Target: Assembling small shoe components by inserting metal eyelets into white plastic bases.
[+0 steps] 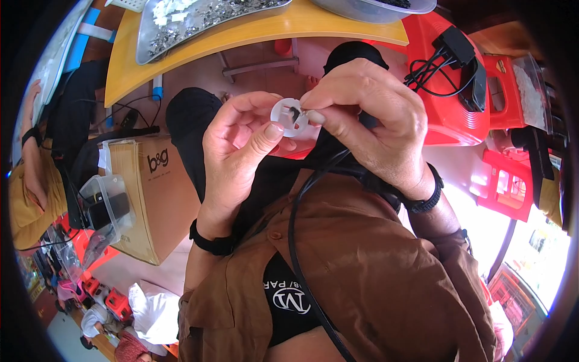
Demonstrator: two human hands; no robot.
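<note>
Between the thumb and fingers of my left hand [236, 145] is a small round piece of whitish translucent plastic [278, 114] with cut-outs in it. A small dark part [294, 114] shows inside the round piece. My right hand [377, 114] is closed in a pinch at the round piece's right edge. What lies between those right fingertips is mostly hidden. Both hands are held up over my lap, close together, in front of the yellow table edge.
The yellow table [253, 31] bears a metal tray [142, 45] of small shiny and white parts and a plastic basin [362, 11]. A red stool [449, 123] with black adapters [456, 47] stands right; a cardboard box [166, 199] left. Another person's arm [35, 157] is far left. A black cable [294, 223] crosses my chest.
</note>
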